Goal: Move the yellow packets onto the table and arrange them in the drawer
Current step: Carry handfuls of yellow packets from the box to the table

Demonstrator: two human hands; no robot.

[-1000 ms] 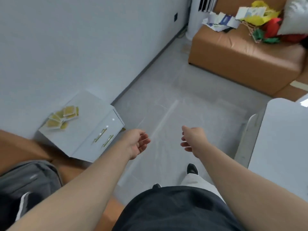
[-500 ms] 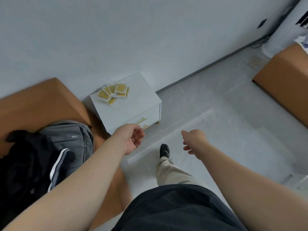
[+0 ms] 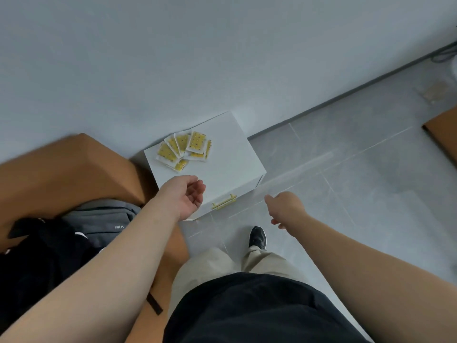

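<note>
Several yellow packets (image 3: 184, 149) lie fanned out on the back left of a small white drawer cabinet's top (image 3: 227, 154), against the wall. The cabinet's drawer front with a gold handle (image 3: 223, 202) is closed. My left hand (image 3: 186, 196) hovers over the cabinet's front left corner, just short of the packets, palm turned inward, fingers loosely curled and holding nothing. My right hand (image 3: 284, 206) hangs over the floor to the right of the drawer handle, fingers relaxed and empty.
A brown sofa (image 3: 74, 169) stands left of the cabinet, with a grey backpack (image 3: 108, 219) and a black garment (image 3: 42, 253) on it. Grey tiled floor (image 3: 358, 194) spreads to the right, where another brown furniture corner (image 3: 442, 137) shows. My shoe (image 3: 257, 237) stands before the cabinet.
My view has swung left and I have stepped closer to the cabinet. Both hands now reach nearer to it, the left one over its top.
</note>
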